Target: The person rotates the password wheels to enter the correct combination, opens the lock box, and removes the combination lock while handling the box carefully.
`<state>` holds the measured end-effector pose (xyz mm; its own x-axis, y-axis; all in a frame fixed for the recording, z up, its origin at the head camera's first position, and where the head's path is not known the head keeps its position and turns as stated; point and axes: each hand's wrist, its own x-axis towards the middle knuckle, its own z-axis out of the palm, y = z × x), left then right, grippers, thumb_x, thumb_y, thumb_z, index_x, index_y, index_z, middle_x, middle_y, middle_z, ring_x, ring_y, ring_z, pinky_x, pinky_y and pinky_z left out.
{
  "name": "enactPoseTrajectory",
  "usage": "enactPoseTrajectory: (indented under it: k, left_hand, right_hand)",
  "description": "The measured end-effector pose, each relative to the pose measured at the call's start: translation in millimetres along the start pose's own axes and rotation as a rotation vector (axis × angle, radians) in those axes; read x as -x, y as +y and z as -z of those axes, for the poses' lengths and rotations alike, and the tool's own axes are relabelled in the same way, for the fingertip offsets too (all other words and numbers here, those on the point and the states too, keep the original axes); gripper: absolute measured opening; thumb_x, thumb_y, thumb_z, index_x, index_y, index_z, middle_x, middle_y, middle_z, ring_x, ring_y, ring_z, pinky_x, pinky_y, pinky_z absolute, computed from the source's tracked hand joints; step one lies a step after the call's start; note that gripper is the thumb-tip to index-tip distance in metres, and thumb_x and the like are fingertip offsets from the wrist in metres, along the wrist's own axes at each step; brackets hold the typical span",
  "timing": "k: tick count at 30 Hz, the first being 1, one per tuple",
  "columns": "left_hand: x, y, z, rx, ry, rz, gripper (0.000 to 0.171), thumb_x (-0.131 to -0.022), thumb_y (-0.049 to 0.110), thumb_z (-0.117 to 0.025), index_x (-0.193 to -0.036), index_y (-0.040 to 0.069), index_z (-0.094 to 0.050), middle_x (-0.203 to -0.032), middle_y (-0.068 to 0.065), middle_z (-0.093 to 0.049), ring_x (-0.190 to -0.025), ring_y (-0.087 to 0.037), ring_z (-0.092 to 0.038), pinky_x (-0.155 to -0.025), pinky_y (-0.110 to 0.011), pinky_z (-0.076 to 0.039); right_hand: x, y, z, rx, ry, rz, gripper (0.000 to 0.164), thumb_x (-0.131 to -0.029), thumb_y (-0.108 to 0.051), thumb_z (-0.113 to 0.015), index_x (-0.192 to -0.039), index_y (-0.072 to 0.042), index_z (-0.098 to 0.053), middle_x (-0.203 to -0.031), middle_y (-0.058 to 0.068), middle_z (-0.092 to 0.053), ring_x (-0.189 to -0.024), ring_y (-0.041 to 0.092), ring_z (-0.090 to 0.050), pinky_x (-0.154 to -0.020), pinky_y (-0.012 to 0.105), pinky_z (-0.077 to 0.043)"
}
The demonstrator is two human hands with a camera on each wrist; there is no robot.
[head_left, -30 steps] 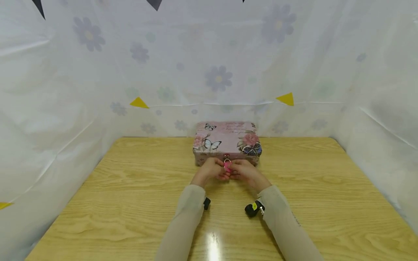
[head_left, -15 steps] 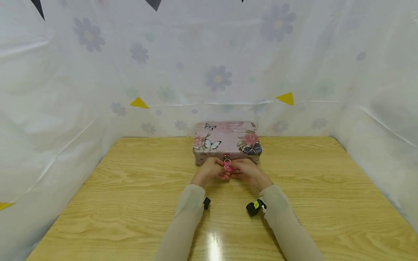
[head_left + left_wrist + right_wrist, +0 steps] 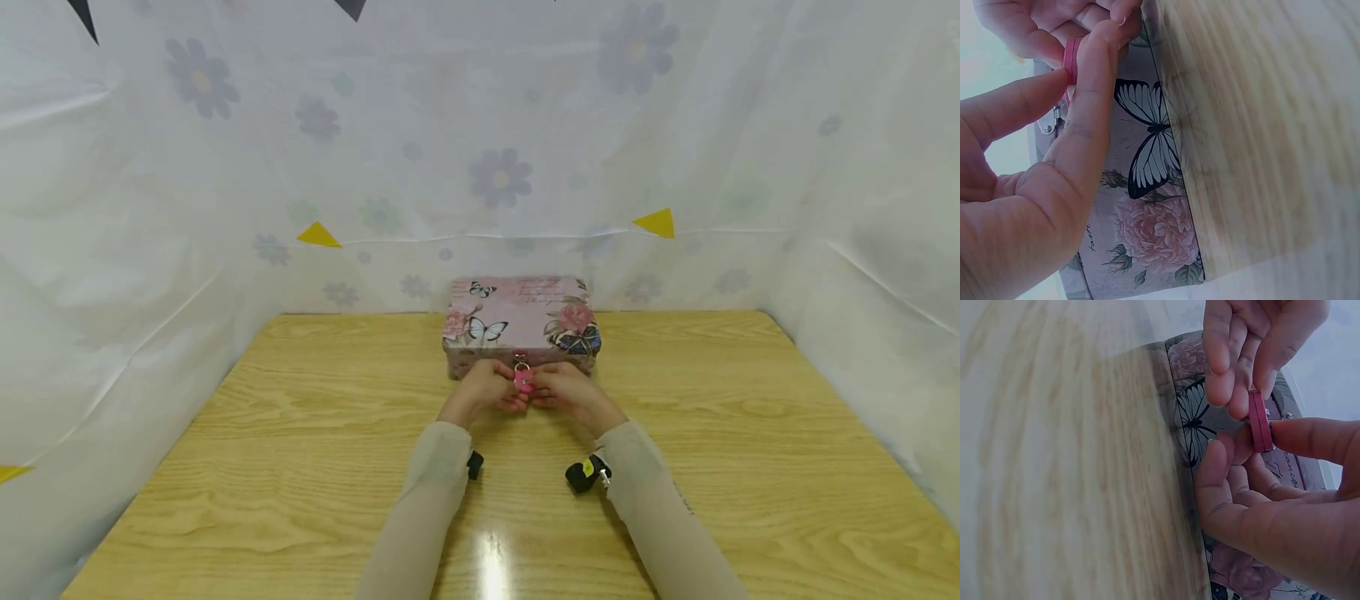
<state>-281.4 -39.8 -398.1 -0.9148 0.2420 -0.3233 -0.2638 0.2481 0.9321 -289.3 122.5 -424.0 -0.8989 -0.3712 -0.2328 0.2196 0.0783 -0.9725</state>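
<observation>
A pink padlock (image 3: 523,382) hangs by its metal shackle from the clasp (image 3: 521,359) on the front of a lidded box (image 3: 525,317) printed with roses and butterflies. The lid is down. From the left, my left hand (image 3: 486,387) pinches the padlock between thumb and fingers. My right hand (image 3: 572,393) pinches its other side, thumb on the face that carries small metal parts, as the right wrist view shows. Seen edge-on there, the padlock body (image 3: 1260,422) sits between both sets of fingertips, in front of the box's butterfly print (image 3: 1195,422).
The box stands at the back of a wood-grain table (image 3: 300,467), close to a white flowered curtain (image 3: 420,150). Similar white sheeting hangs on both sides. Yellow triangles (image 3: 656,223) dot the curtain. Black straps (image 3: 582,476) circle the wrists.
Since one second ago, my right hand has turned slightly and its wrist has shifted a little to the right, turning the padlock's face a bit. The left hand keeps its place.
</observation>
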Motion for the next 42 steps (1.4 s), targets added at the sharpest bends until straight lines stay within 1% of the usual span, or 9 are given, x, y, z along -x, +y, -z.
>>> enactPoseTrajectory:
  k: [4, 9, 15, 22, 28, 32, 38, 42]
  left_hand:
    - [1.2, 0.9, 0.1, -0.001, -0.004, -0.004, 0.018, -0.092, -0.011, -0.051, -0.11, -0.012, -0.049, -0.091, -0.03, -0.067, -0.089, -0.042, -0.067, -0.075, -0.041, -0.059]
    - [0.4, 0.0, 0.4, -0.002, -0.007, -0.007, 0.02, -0.092, -0.01, -0.051, -0.112, -0.014, -0.049, -0.092, -0.031, -0.067, -0.089, -0.042, -0.067, -0.076, -0.041, -0.059]
    - [-1.6, -0.8, -0.5, -0.005, -0.017, 0.003, 0.02, -0.094, -0.009, -0.05, -0.112, -0.017, -0.052, -0.095, -0.031, -0.067, -0.091, -0.041, -0.067, -0.078, -0.039, -0.058]
    - [-1.0, -0.7, -1.5, -0.005, -0.017, 0.018, 0.02, -0.094, -0.008, -0.05, -0.113, -0.015, -0.05, -0.095, -0.03, -0.067, -0.088, -0.038, -0.069, -0.079, -0.04, -0.058]
    - [-1.7, -1.8, -1.0, -0.003, -0.016, 0.005, 0.021, -0.092, -0.01, -0.05, -0.113, -0.013, -0.049, -0.092, -0.029, -0.067, -0.085, -0.038, -0.07, -0.077, -0.04, -0.059]
    - [-3.2, -2.7, -0.3, 0.001, -0.014, -0.001, 0.021, -0.092, -0.011, -0.05, -0.112, -0.014, -0.049, -0.091, -0.029, -0.067, -0.084, -0.038, -0.07, -0.076, -0.039, -0.059]
    - [-5.5, -3.0, -0.3, -0.006, -0.014, 0.002, 0.019, -0.092, -0.01, -0.05, -0.111, -0.012, -0.049, -0.091, -0.028, -0.067, -0.081, -0.034, -0.07, -0.073, -0.037, -0.06]
    - [-5.0, -1.7, -0.2, -0.002, -0.015, 0.008, 0.019, -0.092, -0.011, -0.05, -0.111, -0.012, -0.049, -0.093, -0.028, -0.068, -0.083, -0.035, -0.07, -0.074, -0.037, -0.059]
  right_hand:
    - [0, 0, 0, 0.009, -0.013, 0.016, 0.037, -0.099, -0.005, -0.043, -0.125, 0.021, -0.043, -0.089, 0.004, -0.061, -0.078, 0.01, -0.06, -0.078, 0.027, -0.054]
    - [-1, 1, 0, 0.019, -0.006, 0.025, 0.036, -0.1, -0.004, -0.042, -0.126, 0.021, -0.042, -0.09, 0.004, -0.06, -0.078, 0.009, -0.058, -0.077, 0.026, -0.053]
    - [-2, 1, 0, 0.004, 0.003, 0.023, 0.036, -0.099, -0.002, -0.043, -0.126, 0.022, -0.041, -0.091, 0.005, -0.059, -0.078, 0.009, -0.058, -0.08, 0.028, -0.053]
    - [-3, 1, -4, 0.005, 0.031, -0.001, 0.036, -0.1, -0.008, -0.046, -0.125, 0.019, -0.046, -0.09, 0.002, -0.061, -0.079, 0.009, -0.06, -0.081, 0.027, -0.054]
    - [-2, 2, -7, -0.01, 0.047, 0.009, 0.034, -0.1, -0.006, -0.047, -0.123, 0.019, -0.046, -0.089, 0.004, -0.06, -0.077, 0.009, -0.059, -0.076, 0.025, -0.054]
    - [-3, 2, -7, -0.028, 0.053, 0.008, 0.034, -0.099, -0.004, -0.047, -0.124, 0.019, -0.045, -0.091, 0.005, -0.06, -0.078, 0.009, -0.059, -0.076, 0.025, -0.054]
    - [-3, 1, -3, -0.026, 0.047, 0.0, 0.036, -0.099, -0.004, -0.047, -0.125, 0.02, -0.046, -0.086, 0.002, -0.063, -0.076, 0.009, -0.061, -0.078, 0.027, -0.054]
    - [-3, 1, 3, -0.01, 0.039, -0.001, 0.036, -0.098, -0.003, -0.047, -0.125, 0.02, -0.046, -0.085, 0.001, -0.064, -0.076, 0.009, -0.062, -0.077, 0.027, -0.055]
